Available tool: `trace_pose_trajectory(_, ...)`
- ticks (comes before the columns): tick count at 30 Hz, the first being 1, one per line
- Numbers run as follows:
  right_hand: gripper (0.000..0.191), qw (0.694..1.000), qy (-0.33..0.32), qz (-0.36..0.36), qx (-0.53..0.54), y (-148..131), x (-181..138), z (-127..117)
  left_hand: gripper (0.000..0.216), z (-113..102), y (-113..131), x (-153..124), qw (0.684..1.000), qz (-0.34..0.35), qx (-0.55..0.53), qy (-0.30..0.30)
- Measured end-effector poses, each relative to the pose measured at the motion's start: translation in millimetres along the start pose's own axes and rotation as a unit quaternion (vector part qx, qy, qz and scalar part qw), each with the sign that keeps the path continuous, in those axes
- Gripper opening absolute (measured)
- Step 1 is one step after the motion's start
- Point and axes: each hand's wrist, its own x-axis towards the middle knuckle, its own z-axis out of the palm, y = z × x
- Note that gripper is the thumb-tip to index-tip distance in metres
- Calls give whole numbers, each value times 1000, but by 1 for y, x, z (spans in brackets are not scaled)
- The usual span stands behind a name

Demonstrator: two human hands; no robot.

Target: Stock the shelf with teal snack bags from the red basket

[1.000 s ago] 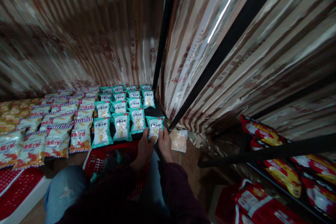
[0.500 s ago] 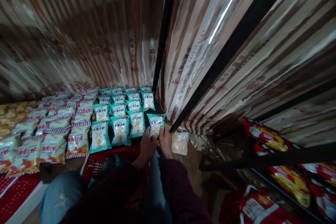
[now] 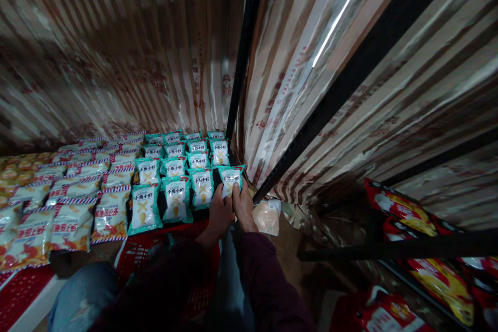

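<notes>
Shiny striped sheeting (image 3: 116,62) backs a dark shelf (image 3: 235,160) covered in snack packets. At the right end of the front row lies a teal packet (image 3: 230,179), held by its lower edge. The left hand (image 3: 219,213) pinches its lower left corner and the right hand (image 3: 244,207) its lower right, each grip closed on it. More teal packets (image 3: 175,197) lie just to its left, and a red basket (image 3: 155,244) sits below the hands.

We read 小鱼小虾 in dark characters on the white panel of the teal packets (image 3: 174,198) laid in rows. The same line tops the end packet (image 3: 230,177), its lower part covered by the left hand (image 3: 220,213) and right hand (image 3: 244,206) gripping it. Red characters on the striped packets (image 3: 111,215), red print down the foil sheet (image 3: 225,83) and lettering on the red bags (image 3: 400,207) are too blurred for us to read.
</notes>
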Motion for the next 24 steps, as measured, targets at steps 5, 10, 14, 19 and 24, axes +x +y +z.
trace_pose_trajectory(5, 58, 1000, 4, -4, -5, 1, 10, 5, 55, 3, 3, 6, 1000, 1, -17, 13)
trace_pose_trajectory(10, 56, 1000, -3, -2, -11, 4, 21, 11, 55, 7, 11, 11, 999, -7, -37, 27)
trace_pose_trajectory(14, 56, 1000, -8, -7, -16, 8, 31, 17, 54, 9, 17, 17, 998, -10, -43, 44)
trace_pose_trajectory(19, 55, 1000, -4, -17, -11, 10, 40, 23, 56, 15, 14, 27, 998, -17, -36, 51)
trace_pose_trajectory(24, 55, 1000, -6, -19, -11, 11, 47, 27, 57, 22, 5, 37, 998, -4, -29, 48)
